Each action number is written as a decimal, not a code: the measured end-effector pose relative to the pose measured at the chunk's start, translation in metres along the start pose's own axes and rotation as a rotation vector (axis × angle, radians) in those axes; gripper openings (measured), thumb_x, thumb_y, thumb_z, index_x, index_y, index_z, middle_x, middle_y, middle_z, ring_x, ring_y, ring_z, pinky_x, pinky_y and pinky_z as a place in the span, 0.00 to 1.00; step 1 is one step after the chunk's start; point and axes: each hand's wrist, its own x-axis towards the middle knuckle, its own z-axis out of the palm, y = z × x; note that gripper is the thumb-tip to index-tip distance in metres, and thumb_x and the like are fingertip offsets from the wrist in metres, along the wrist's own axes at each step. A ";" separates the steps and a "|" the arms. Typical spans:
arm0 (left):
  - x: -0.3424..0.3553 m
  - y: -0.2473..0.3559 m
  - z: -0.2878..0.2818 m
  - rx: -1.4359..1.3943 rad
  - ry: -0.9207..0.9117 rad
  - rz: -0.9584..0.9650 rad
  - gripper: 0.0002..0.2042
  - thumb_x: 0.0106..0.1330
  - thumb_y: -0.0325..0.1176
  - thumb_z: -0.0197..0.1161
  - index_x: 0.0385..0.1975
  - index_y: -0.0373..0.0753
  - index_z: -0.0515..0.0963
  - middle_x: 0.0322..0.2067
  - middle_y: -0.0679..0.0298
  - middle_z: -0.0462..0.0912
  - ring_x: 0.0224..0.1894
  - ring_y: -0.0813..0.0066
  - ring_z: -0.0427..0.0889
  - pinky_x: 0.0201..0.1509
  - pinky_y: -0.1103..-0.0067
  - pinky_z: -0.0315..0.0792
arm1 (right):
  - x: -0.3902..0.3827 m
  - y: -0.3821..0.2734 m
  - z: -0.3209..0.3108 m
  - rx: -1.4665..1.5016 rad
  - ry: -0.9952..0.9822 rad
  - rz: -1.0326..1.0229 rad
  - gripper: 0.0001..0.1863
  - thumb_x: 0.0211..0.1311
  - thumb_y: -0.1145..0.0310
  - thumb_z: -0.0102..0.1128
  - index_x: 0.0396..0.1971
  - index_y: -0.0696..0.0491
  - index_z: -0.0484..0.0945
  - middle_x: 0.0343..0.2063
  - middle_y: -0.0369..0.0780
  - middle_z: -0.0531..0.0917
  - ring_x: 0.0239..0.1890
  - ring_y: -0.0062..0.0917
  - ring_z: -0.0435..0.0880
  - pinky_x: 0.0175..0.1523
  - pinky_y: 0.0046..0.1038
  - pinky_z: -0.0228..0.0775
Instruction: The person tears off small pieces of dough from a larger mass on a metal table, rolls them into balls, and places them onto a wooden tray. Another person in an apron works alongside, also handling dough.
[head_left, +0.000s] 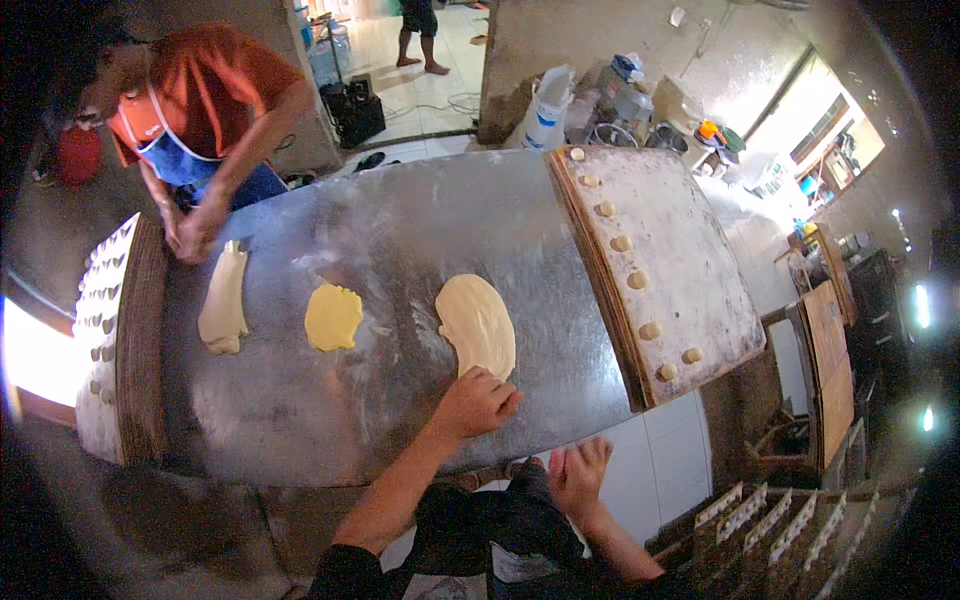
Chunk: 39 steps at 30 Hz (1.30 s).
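Observation:
A long, pale piece of dough (pixel 478 318) lies flat on the metal worktable (pixel 400 225), stretching toward me. My left hand (pixel 478 402) is closed over its near end, and the fingers hide that part. Just past the table's near edge, my right hand (pixel 580 475) hangs apart from the dough with its fingers curled in; whatever they may hold is hidden. To the right, small dough balls (pixel 637 280) form a line on a floured board (pixel 690 250), with one more beside the line's near end.
A yellow dough round (pixel 333 317) and another pale dough strip (pixel 224 300) lie left of my dough. A co-worker in an orange shirt (pixel 215 75) leans over the far left corner. Stacked boards (pixel 140 340) with small pieces stand at the left end; a rack (pixel 790 530) stands lower right.

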 end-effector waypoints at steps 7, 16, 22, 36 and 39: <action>0.001 0.047 -0.047 0.144 0.013 -0.102 0.13 0.68 0.41 0.67 0.48 0.43 0.83 0.45 0.57 0.81 0.50 0.58 0.81 0.56 0.61 0.75 | 0.140 0.015 0.085 -0.308 0.015 0.082 0.28 0.75 0.56 0.50 0.65 0.59 0.69 0.69 0.55 0.66 0.75 0.57 0.57 0.77 0.61 0.38; 0.025 0.080 -0.011 -0.222 -0.239 -0.559 0.20 0.79 0.51 0.49 0.46 0.41 0.81 0.31 0.47 0.86 0.34 0.42 0.86 0.35 0.52 0.77 | 0.060 0.072 0.022 0.036 -0.056 0.057 0.14 0.69 0.63 0.57 0.48 0.54 0.78 0.43 0.48 0.83 0.38 0.46 0.84 0.39 0.44 0.77; 0.046 0.055 0.002 -0.370 -0.122 -0.583 0.26 0.81 0.51 0.39 0.44 0.34 0.79 0.28 0.37 0.83 0.32 0.39 0.85 0.33 0.50 0.75 | 0.112 0.002 0.040 0.199 0.127 0.224 0.10 0.73 0.64 0.56 0.32 0.53 0.79 0.25 0.47 0.81 0.23 0.47 0.82 0.29 0.42 0.73; 0.023 -0.014 0.009 0.269 0.100 -0.417 0.09 0.69 0.42 0.66 0.40 0.46 0.81 0.39 0.63 0.80 0.45 0.58 0.79 0.52 0.62 0.72 | 0.124 0.029 0.099 -0.297 -0.136 -0.095 0.29 0.74 0.58 0.52 0.70 0.54 0.66 0.72 0.54 0.64 0.75 0.54 0.59 0.77 0.57 0.47; -0.011 -0.034 0.001 0.289 0.007 -0.335 0.10 0.66 0.47 0.68 0.35 0.49 0.83 0.39 0.67 0.82 0.46 0.62 0.80 0.52 0.63 0.72 | 0.054 0.046 0.064 0.161 -0.359 0.047 0.29 0.73 0.59 0.53 0.70 0.53 0.65 0.71 0.54 0.66 0.74 0.55 0.60 0.76 0.56 0.50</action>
